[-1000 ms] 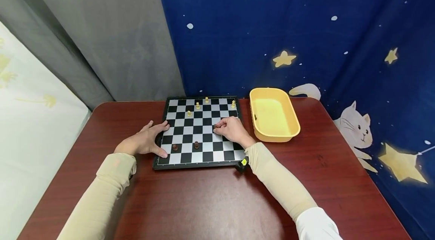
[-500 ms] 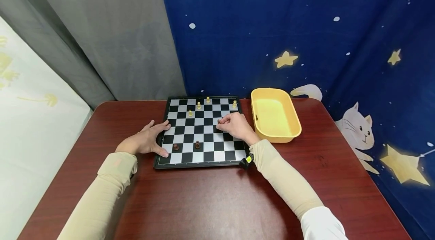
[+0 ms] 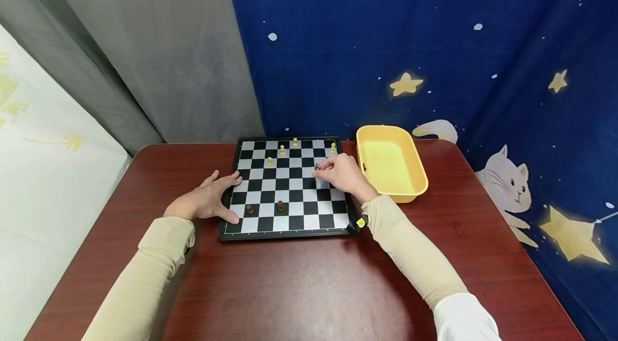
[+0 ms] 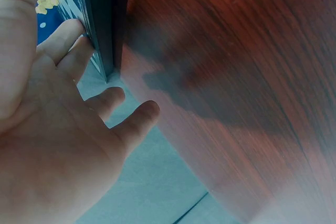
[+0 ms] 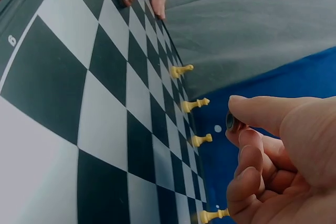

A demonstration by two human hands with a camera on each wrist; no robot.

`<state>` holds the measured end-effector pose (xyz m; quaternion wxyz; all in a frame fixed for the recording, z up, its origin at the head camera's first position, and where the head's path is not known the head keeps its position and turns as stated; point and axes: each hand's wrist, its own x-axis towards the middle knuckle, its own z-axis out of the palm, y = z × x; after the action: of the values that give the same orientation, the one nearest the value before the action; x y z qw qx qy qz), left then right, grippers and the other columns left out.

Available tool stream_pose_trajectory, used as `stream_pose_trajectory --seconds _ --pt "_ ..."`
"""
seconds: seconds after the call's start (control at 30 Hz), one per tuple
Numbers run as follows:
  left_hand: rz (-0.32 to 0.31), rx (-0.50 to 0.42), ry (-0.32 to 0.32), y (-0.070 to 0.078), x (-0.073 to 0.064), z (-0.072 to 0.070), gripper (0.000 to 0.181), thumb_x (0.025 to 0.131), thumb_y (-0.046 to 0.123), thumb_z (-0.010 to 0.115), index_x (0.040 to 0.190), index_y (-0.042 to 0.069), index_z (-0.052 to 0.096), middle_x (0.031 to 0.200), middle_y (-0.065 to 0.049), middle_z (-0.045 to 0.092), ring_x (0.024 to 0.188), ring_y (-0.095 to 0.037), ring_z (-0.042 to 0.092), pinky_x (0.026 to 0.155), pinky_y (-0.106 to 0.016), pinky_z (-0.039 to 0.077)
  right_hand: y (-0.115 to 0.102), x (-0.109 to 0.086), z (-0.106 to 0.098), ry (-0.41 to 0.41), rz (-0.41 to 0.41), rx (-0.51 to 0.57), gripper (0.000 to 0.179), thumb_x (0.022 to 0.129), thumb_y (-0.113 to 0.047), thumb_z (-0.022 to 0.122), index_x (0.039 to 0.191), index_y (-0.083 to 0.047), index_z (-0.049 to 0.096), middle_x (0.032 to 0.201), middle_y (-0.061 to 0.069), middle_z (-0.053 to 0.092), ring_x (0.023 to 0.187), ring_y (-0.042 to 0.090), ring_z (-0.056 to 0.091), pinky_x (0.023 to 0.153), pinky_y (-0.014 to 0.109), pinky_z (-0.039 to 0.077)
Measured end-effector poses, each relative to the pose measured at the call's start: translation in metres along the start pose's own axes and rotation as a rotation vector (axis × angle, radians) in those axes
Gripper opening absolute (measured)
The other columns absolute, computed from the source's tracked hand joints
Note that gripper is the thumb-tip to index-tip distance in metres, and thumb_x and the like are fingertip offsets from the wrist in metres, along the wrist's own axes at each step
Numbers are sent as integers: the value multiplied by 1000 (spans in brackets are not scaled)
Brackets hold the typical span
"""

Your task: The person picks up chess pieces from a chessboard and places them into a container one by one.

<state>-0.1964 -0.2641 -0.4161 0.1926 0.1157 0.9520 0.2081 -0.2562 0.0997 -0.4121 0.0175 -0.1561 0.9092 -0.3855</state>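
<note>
My right hand [image 3: 346,173] pinches a small brown chess piece [image 5: 236,123] between thumb and fingertips over the right side of the chessboard [image 3: 285,234]. The right wrist view shows the piece's round base clear of the squares; its top is hidden in the fingers. My left hand [image 3: 205,199] rests at the board's left edge, fingers spread and thumb over the near-left corner squares. Two brown chess pieces [image 3: 280,206] stand near the front left. Toward the back are several cream chess pieces [image 3: 282,150], one of them in the far right corner area [image 3: 333,148].
A yellow plastic basket [image 3: 418,183] stands just right of the board, close to the right forearm. The dark red wooden table [image 3: 270,287] extends in front. Grey and blue star-patterned curtains [image 3: 328,73] hang behind the table's back edge.
My right hand has moved away and to the right across the board, carrying the brown chess piece. My left hand keeps its place on the board's left edge.
</note>
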Motion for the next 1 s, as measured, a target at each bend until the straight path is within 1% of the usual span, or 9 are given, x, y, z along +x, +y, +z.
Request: stream_pose_trajectory --seconds 0.1,0.2,0.33,0.57,0.67,0.8,0.9,1.0 --pt "1 2 1 0 0 0 118 64 49 92 160 13 35 172 -12 20 157 -50 1 120 -72 19 0 0 -6 -4 4 11 21 85 -32 83 93 -13 83 102 4 81 86 15 73 64 23 51" --pt "2 7 4 0 0 -1 118 64 49 92 160 13 35 172 -12 20 157 -50 1 120 -72 19 1 0 -11 -12 14 21 24 86 -32 82 94 -10 82 102 5 81 85 16 72 65 24 51" --pt "7 4 4 0 0 -1 118 64 49 92 160 12 35 172 -12 20 157 -50 1 120 -72 19 1 0 -17 -14 29 16 25 86 -34 82 94 -11 81 103 5 81 83 16 70 66 24 51" --pt "0 1 2 -1 0 -1 118 64 49 92 160 13 34 172 -12 20 157 -51 1 120 -73 18 1 0 -26 -26 44 92 23 84 -31 83 97 -12 82 103 6 80 82 17 68 65 25 51" --pt "5 1 3 -1 0 -1 118 64 49 92 160 12 35 171 -13 21 157 -51 1 120 -73 19 0 -1 -32 -29 31 79 24 84 -33 84 97 -13 82 101 5 80 79 16 66 63 25 50" --pt "7 -2 6 -1 0 0 118 63 49 92 160 12 35 171 -13 22 157 -51 1 120 -73 19 0 -4 -39 -17 12 36 25 85 -35 83 96 -13 81 91 5 78 72 17 61 60 26 47" --pt "5 -3 8 0 0 0 118 63 48 92 160 12 35 171 -13 22 157 -50 1 120 -73 20 1 -6 -45 -7 25 24 27 85 -37 82 96 -12 81 85 4 76 70 17 59 60 26 45" --pt "5 -1 7 0 0 0 118 63 48 92 160 12 35 171 -13 22 157 -50 1 120 -72 20 2 -9 -51 -2 45 19 31 85 -40 81 97 -12 80 84 4 76 71 18 59 60 26 45"
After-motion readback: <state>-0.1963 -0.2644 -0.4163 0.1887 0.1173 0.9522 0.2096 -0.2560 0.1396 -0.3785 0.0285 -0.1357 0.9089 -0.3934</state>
